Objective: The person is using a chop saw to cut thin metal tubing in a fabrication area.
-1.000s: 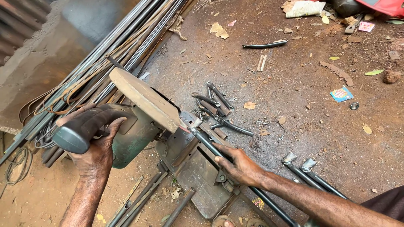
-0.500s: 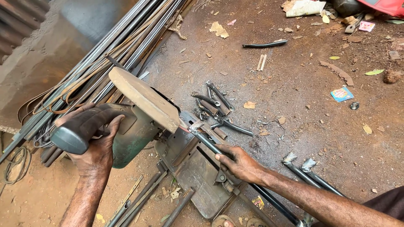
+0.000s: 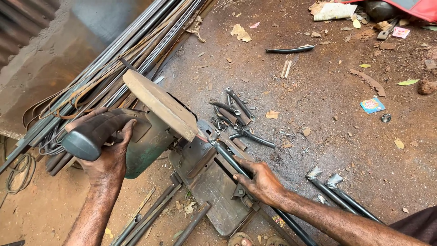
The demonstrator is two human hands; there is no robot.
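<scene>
Gripping the saw handle (image 3: 93,132), the left hand (image 3: 109,157) stayed closed around it, while the right hand (image 3: 261,182) pressed a dark metal rod (image 3: 232,161) onto the saw base (image 3: 214,191).

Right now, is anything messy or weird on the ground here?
Yes. Short cut pipe bits lie scattered every which way beside the saw. Paper scraps and leaves litter the dirt, and one curved black piece lies alone farther off.
</scene>
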